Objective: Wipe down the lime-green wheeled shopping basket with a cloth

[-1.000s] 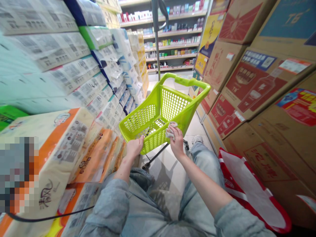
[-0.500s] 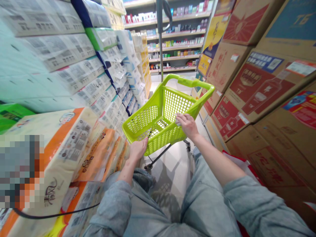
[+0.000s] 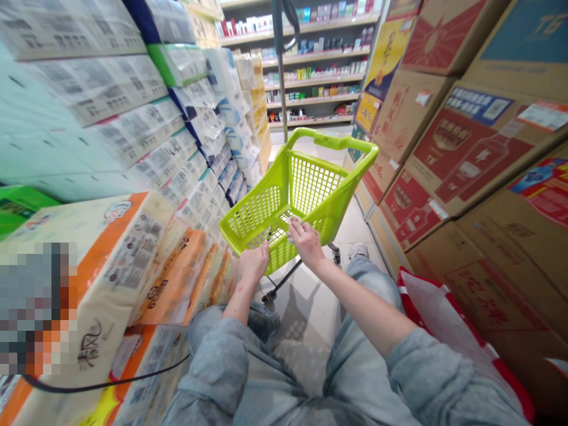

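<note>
A lime-green plastic shopping cart point(image 3: 319, 180) with perforated basket walls stands in front of me on dark wheeled legs. My left hand point(image 3: 254, 261) is closed around the rim at its near corner. Against the near side rim, my right hand point(image 3: 305, 241) presses a crumpled whitish cloth point(image 3: 293, 221), its fingers bent over it. Most of the cloth is hidden beneath the fingers, so whether it is cloth or tissue is hard to tell. The basket's visible inside holds no goods.
Packs of tissue paper point(image 3: 128, 89) are piled along the left, with orange-and-cream packs point(image 3: 146, 248) nearer. Cardboard cartons point(image 3: 470, 154) rise on the right, above a red-and-white bag point(image 3: 448, 313). A grey pole point(image 3: 283, 89) stands before shelves point(image 3: 319, 56) of small goods.
My right hand has slid left and toward me along the cart's near rim, closer to my left hand. My left hand keeps its hold. My right foot has come into view.
</note>
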A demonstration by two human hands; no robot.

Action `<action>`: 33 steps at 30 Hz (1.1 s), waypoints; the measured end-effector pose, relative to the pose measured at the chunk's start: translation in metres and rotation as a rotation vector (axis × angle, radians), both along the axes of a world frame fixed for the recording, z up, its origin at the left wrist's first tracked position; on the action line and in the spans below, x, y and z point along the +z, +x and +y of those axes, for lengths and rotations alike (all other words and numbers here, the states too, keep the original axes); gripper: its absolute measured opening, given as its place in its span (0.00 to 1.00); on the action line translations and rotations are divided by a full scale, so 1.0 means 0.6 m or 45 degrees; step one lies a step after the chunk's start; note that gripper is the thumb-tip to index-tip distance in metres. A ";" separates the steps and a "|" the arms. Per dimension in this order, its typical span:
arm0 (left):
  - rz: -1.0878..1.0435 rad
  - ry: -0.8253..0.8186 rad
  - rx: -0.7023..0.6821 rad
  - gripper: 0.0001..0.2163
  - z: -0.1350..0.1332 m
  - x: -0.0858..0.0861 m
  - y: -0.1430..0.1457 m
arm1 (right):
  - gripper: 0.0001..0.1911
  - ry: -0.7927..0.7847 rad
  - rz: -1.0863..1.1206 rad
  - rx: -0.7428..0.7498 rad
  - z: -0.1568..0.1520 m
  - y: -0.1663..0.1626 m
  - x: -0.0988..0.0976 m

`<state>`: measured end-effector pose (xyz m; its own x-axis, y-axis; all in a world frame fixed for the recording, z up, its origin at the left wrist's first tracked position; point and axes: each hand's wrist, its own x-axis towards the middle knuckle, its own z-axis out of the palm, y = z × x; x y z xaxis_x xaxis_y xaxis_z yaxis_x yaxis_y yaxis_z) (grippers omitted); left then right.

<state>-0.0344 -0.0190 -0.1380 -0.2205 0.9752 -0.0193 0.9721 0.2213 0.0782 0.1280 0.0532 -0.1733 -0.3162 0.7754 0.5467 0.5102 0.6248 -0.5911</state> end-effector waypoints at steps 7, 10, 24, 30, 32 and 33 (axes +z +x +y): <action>-0.085 0.117 0.010 0.31 -0.001 0.000 0.006 | 0.17 0.124 -0.255 0.174 -0.051 -0.037 0.023; -0.301 0.191 -0.049 0.29 -0.004 -0.003 -0.006 | 0.16 0.151 -0.307 0.179 -0.029 -0.010 0.036; -0.055 0.229 -0.292 0.25 -0.027 -0.019 -0.039 | 0.18 -0.002 0.025 -0.046 0.032 0.027 0.020; -0.071 0.233 -0.296 0.24 -0.027 -0.015 -0.038 | 0.18 -0.004 0.051 0.033 -0.048 -0.025 0.002; -0.077 0.246 -0.296 0.24 -0.028 -0.014 -0.038 | 0.20 -0.018 0.151 0.041 -0.074 -0.038 -0.004; -0.081 0.250 -0.297 0.23 -0.028 -0.014 -0.038 | 0.22 -0.039 0.228 0.000 -0.085 -0.042 -0.008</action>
